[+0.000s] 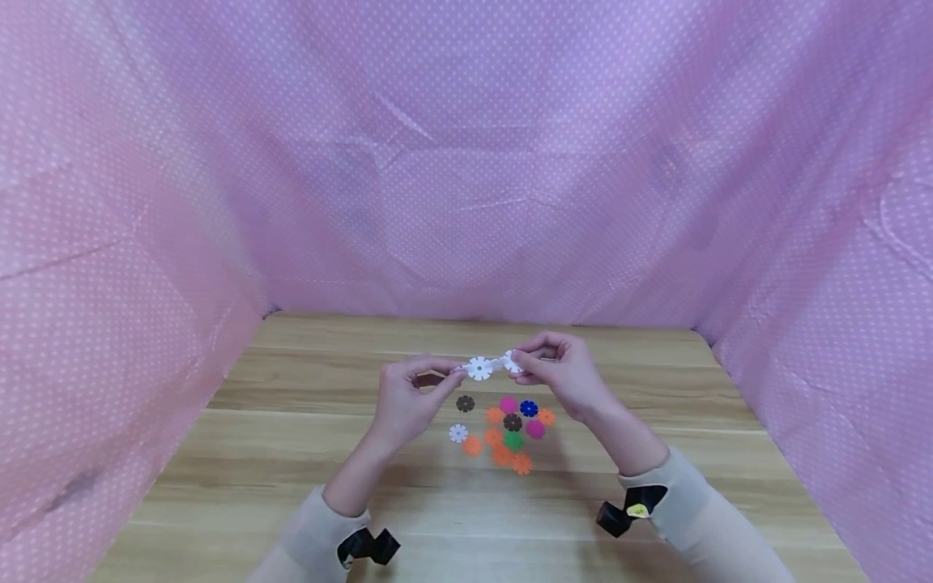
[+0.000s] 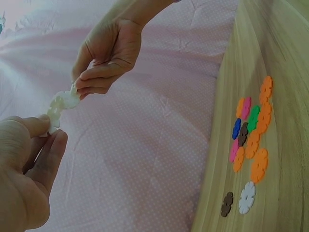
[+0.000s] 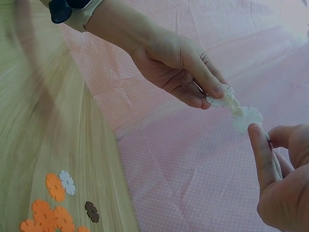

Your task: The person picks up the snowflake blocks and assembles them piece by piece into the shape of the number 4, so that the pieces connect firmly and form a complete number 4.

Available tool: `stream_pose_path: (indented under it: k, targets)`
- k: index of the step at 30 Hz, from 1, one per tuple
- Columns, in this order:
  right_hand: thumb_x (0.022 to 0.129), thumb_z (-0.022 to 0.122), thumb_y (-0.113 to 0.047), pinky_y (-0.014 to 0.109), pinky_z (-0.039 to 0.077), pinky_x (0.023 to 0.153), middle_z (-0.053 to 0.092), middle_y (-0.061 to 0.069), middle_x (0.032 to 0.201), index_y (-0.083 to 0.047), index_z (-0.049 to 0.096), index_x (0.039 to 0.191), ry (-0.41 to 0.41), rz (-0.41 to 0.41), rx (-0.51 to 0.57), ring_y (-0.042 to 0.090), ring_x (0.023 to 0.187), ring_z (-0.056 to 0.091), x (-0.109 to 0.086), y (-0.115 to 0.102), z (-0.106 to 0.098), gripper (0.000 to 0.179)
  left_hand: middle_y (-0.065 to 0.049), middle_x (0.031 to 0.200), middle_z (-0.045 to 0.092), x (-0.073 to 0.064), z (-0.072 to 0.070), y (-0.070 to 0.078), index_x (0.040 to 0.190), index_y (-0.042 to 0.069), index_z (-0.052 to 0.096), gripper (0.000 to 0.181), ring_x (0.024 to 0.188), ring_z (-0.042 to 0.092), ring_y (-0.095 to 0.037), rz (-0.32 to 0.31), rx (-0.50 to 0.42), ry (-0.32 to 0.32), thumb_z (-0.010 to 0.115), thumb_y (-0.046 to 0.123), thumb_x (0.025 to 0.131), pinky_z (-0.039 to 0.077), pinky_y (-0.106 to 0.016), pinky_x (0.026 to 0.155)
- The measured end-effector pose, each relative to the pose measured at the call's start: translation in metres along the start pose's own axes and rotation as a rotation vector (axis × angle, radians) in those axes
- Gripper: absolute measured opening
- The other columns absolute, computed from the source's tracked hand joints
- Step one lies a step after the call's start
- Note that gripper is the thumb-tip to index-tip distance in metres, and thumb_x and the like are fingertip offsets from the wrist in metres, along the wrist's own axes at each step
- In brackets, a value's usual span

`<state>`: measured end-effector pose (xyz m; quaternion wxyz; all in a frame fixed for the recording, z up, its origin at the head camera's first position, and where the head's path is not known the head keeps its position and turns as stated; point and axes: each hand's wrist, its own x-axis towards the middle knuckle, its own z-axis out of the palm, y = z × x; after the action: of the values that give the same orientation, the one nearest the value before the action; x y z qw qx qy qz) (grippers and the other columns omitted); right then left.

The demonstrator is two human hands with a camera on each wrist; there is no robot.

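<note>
I see the chain (image 1: 479, 368) stretch left to right: the left hand (image 1: 410, 398) pinches its left end, the right hand (image 1: 567, 377) its right.

upper limbs of a person, seen from the head. the left forearm (image 1: 309, 530) slants up and inward from the lower edge; the right forearm (image 1: 710, 514) slants inward from the lower right, so that the two converge. beyond the left wrist (image 1: 355, 484) and right wrist (image 1: 636, 448), the left hand (image 1: 408, 401) faces the right hand (image 1: 573, 378), the latter slightly higher, their fingertips near but apart. left: index finger (image 1: 440, 363) stretched inward above the thumb, both tips in a pinch. right: thumb directed inward, pinching against bent fingers, which lie close together in the left wrist view.
</note>
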<state>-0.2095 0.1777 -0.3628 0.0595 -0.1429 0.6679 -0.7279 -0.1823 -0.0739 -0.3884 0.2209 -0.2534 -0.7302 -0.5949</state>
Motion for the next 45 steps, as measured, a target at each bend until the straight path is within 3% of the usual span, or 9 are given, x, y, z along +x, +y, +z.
stream_pose_path:
  k: [7,13,20,26,35,40,45]
  targets:
    - [0.098,0.068,0.007,0.028,0.071,0.074,0.08,-0.001,0.086,-0.008,0.072,0.098,0.009,0.016,-0.011,0.013,0.073,0.078,0.0,0.001,0.001,0.016,-0.014,0.096,0.083,-0.001,0.0,-0.003,0.096,0.001,0.082,0.008,0.083,0.079,-0.012,-0.004,0.024,-0.002,0.084,-0.001,0.088,0.071,-0.03,0.077]
    - [0.098,0.068,0.007,0.03,0.071,0.076,0.08,-0.001,0.088,-0.002,0.07,0.101,0.016,0.003,-0.038,0.014,0.074,0.078,0.002,-0.005,0.002,0.01,-0.015,0.096,0.083,0.002,0.002,-0.004,0.096,0.0,0.082,0.008,0.082,0.08,-0.013,0.014,0.01,-0.006,0.083,-0.002,0.088,0.072,-0.034,0.076]
    - [0.098,0.069,0.006,0.032,0.072,0.077,0.079,-0.001,0.087,-0.001,0.07,0.103,0.011,-0.015,-0.059,0.014,0.075,0.078,0.002,-0.01,0.001,0.009,-0.016,0.096,0.082,0.004,0.003,-0.001,0.097,0.0,0.082,0.009,0.083,0.076,-0.002,0.002,-0.019,0.006,0.083,-0.004,0.088,0.072,-0.034,0.077]
    - [0.101,0.066,0.004,0.032,0.072,0.076,0.078,-0.001,0.085,0.002,0.068,0.105,-0.019,-0.033,-0.065,0.014,0.074,0.078,0.0,-0.011,-0.001,0.005,-0.016,0.098,0.082,0.003,0.003,0.0,0.098,0.0,0.082,0.009,0.085,0.076,-0.002,0.004,-0.029,0.012,0.082,-0.003,0.089,0.072,-0.036,0.077]
    - [0.107,0.058,0.0,0.032,0.072,0.075,0.08,-0.003,0.087,0.01,0.066,0.112,-0.025,-0.044,-0.073,0.015,0.074,0.078,0.006,-0.001,-0.004,0.014,-0.019,0.097,0.082,0.003,-0.001,0.003,0.097,-0.002,0.081,0.007,0.084,0.075,-0.001,0.015,-0.047,0.04,0.082,-0.003,0.09,0.071,-0.033,0.077]
    - [0.101,0.059,0.008,0.032,0.072,0.073,0.079,0.003,0.089,0.019,0.063,0.115,-0.033,-0.062,-0.165,0.013,0.072,0.076,0.012,0.014,-0.003,0.018,-0.02,0.096,0.081,0.002,-0.001,0.003,0.096,-0.003,0.08,0.008,0.084,0.075,0.001,0.022,-0.065,0.042,0.082,-0.005,0.089,0.072,-0.036,0.076]
    - [0.098,0.062,0.011,0.036,0.072,0.074,0.079,0.02,0.095,0.017,0.065,0.117,-0.041,-0.06,-0.266,0.018,0.076,0.078,0.018,0.029,-0.001,0.02,-0.021,0.096,0.081,0.002,-0.001,0.001,0.096,-0.003,0.08,0.008,0.084,0.075,-0.001,0.03,-0.075,0.031,0.081,-0.006,0.088,0.071,-0.034,0.075]
